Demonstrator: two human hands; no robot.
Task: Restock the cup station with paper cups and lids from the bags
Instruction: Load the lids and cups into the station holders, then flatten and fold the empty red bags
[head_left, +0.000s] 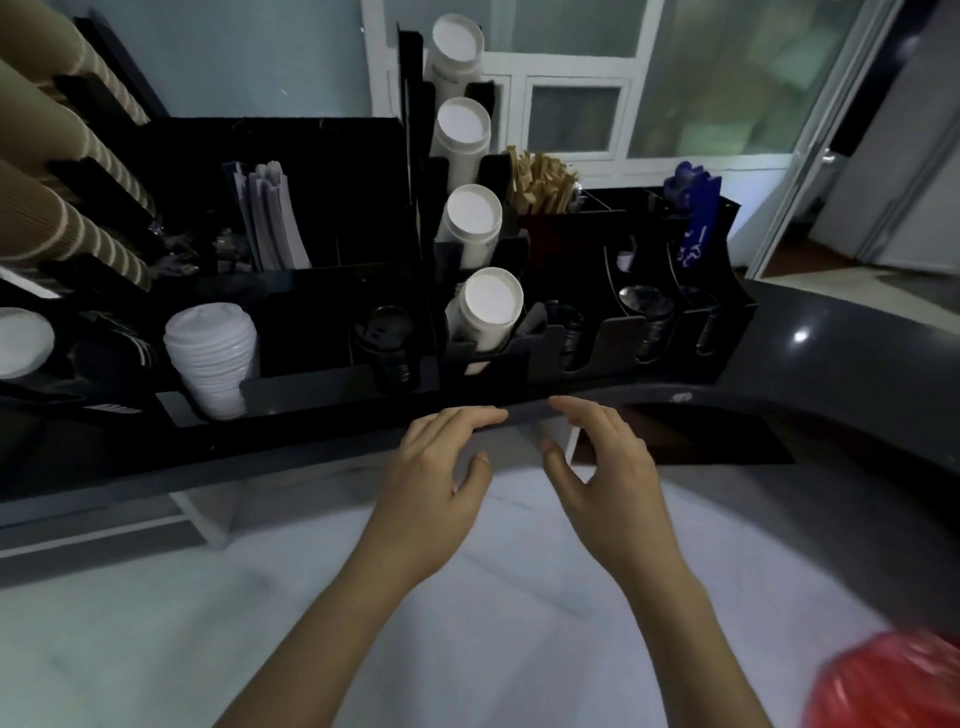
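Note:
A black cup station (322, 384) stands along the counter. Stacks of white paper cups (491, 306) lie in a tiered rack in its middle. Brown ribbed cups (62, 228) lie at the far left. A stack of white lids (213, 353) fills a front slot, and black lids (387, 338) sit in slots further right. My left hand (441, 467) and my right hand (602, 462) hover side by side just in front of the station's edge. Both have relaxed fingers and hold nothing. A red plastic bag (893, 680) shows at the bottom right corner.
Wooden stirrers (540, 179), wrapped straws (270, 213) and a blue packet (693, 218) stand in rear compartments. The dark counter (831, 332) curves away to the right. Pale floor (156, 649) lies below my arms. Windows and a door frame are behind the station.

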